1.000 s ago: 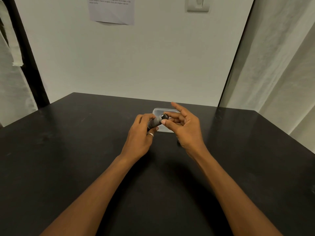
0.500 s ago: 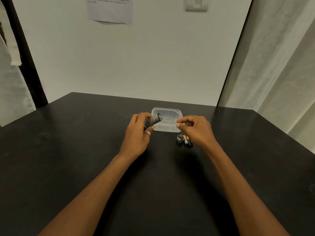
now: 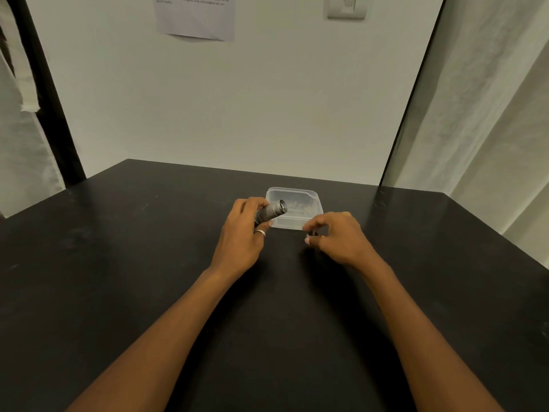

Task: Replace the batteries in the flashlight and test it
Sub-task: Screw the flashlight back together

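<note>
My left hand (image 3: 240, 242) grips a grey metal flashlight (image 3: 271, 212) by its body, with the open end tilted up and to the right over the front rim of a clear plastic container (image 3: 315, 217). My right hand (image 3: 341, 239) rests low on the black table just right of the container. Its thumb and forefinger curl around a small dark flashlight cap (image 3: 312, 233). An orange-tipped battery (image 3: 322, 237) peeks out under the fingers; the rest of it is hidden by the hand.
The black table (image 3: 148, 278) ends at a white wall behind the container. Small items lie inside the container, too blurred to name. Curtains hang at the left and right sides. A paper sheet (image 3: 194, 16) and a wall switch (image 3: 346, 7) are on the wall.
My right hand left the flashlight's open end, moved right and came down onto the cap and batteries on the table. The left hand kept the flashlight almost still.
</note>
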{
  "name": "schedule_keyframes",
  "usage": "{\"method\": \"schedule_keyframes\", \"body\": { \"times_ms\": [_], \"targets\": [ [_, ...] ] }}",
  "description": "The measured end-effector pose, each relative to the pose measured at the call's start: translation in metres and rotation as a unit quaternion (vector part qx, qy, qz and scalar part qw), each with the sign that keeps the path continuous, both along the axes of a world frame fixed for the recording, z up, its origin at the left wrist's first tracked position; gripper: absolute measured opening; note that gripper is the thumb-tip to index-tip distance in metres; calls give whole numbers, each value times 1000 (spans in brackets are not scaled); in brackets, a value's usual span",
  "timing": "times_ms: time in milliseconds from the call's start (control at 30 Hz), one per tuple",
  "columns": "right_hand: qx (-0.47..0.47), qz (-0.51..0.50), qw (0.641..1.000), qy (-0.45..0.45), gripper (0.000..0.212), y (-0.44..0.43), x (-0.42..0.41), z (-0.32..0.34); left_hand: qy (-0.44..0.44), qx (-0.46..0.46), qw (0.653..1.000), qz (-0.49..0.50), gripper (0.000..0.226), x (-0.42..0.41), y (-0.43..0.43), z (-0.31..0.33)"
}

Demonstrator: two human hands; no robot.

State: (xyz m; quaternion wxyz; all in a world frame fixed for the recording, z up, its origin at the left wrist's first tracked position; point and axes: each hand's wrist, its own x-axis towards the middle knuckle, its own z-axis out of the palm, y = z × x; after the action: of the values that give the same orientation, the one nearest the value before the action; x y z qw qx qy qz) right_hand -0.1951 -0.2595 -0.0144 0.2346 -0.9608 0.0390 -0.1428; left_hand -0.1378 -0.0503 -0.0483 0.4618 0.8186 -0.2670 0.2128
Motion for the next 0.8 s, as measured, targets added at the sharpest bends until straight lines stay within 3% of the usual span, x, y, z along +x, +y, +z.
{"method": "schedule_keyframes", "body": {
  "times_ms": [167, 267, 333, 400, 567, 700, 800],
  "targets": [
    [242, 0, 964, -112, 25, 7, -7, 17, 0, 3, 1000, -3, 32, 0, 0, -1],
    [444, 32, 889, -107, 30, 11, -10, 22, -3, 13, 1000, 0, 33, 0, -1, -1],
    [515, 35, 850, -104, 34, 14, -10, 23, -3, 22, 1000, 2, 34, 0, -2, -1],
    [537, 31, 836, -110, 39, 16, -10, 22, -2, 23, 1000, 1, 34, 0, -2, -1],
    [500, 21, 857, -122, 35, 18, -7, 18, -3, 20, 1000, 1, 33, 0, -1, -1],
    [509, 50, 853, -105, 32, 19, -5, 17, -4, 23, 1000, -2, 32, 0, -1, -1],
    [464, 63, 878, -95, 34, 22, -5, 17, -4, 25, 1000, 0, 33, 0, -2, -2]
  ]
}}
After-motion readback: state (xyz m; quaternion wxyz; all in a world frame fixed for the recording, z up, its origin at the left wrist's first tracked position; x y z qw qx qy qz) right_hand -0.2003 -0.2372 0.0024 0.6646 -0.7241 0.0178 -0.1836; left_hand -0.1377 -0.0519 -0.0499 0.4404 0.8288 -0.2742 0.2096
